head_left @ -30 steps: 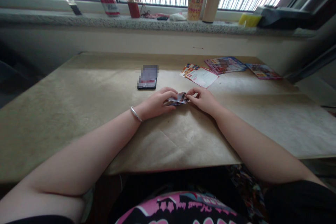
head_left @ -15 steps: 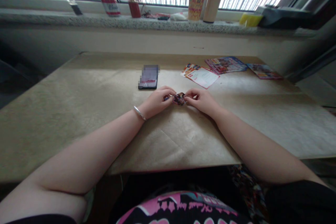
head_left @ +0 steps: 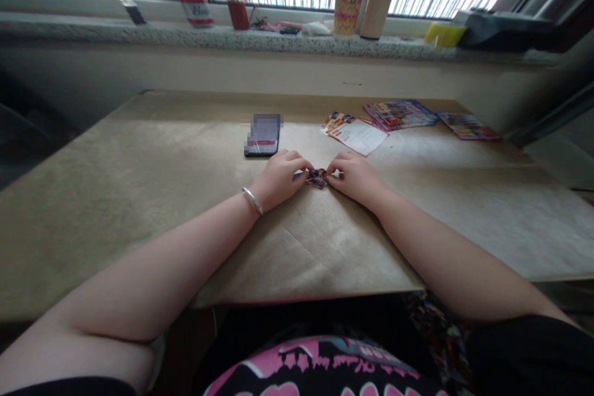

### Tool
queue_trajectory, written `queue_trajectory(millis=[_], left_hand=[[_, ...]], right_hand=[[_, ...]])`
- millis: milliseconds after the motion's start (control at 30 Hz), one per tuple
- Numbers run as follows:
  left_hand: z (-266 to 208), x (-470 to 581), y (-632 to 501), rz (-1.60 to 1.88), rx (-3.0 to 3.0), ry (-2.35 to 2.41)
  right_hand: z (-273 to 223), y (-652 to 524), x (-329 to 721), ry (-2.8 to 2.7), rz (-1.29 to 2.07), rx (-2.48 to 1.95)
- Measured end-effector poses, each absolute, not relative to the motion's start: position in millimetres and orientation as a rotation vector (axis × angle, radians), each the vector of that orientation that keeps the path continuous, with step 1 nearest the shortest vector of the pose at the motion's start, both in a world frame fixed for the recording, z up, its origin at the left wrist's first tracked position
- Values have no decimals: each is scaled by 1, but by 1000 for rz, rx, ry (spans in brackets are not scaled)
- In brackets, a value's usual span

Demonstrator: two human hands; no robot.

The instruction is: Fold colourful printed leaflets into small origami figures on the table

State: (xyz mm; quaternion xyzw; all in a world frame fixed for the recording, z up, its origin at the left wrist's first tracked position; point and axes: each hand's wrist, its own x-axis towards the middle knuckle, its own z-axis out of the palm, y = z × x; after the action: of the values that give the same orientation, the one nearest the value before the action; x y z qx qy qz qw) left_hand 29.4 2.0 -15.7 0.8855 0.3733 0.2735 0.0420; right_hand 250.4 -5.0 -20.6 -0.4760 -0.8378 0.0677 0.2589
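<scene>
A small piece of folded printed paper (head_left: 317, 179), dark with coloured patches, lies at the middle of the table between my hands. My left hand (head_left: 286, 178), with a silver bangle at the wrist, pinches its left side. On the opposite side, the thumb and fingers of my right hand (head_left: 351, 176) grip the right edge. The fingertips cover both ends of the paper, so its full shape is hidden. Just beyond my left hand lies a phone (head_left: 263, 136), its screen partly blurred.
White-backed printed sheets (head_left: 356, 134) lie beyond my right hand, near a pile of colourful booklets (head_left: 400, 114) and another printed stack (head_left: 468, 127). Along the stone windowsill (head_left: 278, 43) stand a red can (head_left: 192, 1), a red bottle (head_left: 238, 13), a patterned cup (head_left: 349, 3) and a yellow object (head_left: 444, 34).
The folded paper has turned slightly and sits flatter between my fingertips. My left wrist has shifted a little to the right; both hands keep their pinch.
</scene>
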Motion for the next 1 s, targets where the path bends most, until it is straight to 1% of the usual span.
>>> queue_trajectory(millis=[167,300,400,667,1000], left_hand=[[-14,27,0,786,2673,1126],[-14,28,1,753,2683,1121],[-12,28,-1,714,2733,1111],[0,23,-11,522,2895,1106],[5,27,-24,282,3032,1210]], right_hand=[[-15,-8,251,-2329,111,-1249],[-15,-10,248,-2369,107,-1126],[-15,-10,248,-2389,137,-1127],[-9,-14,250,-2481,130,-1175],[-1,-21,252,-2621,52,-1095]])
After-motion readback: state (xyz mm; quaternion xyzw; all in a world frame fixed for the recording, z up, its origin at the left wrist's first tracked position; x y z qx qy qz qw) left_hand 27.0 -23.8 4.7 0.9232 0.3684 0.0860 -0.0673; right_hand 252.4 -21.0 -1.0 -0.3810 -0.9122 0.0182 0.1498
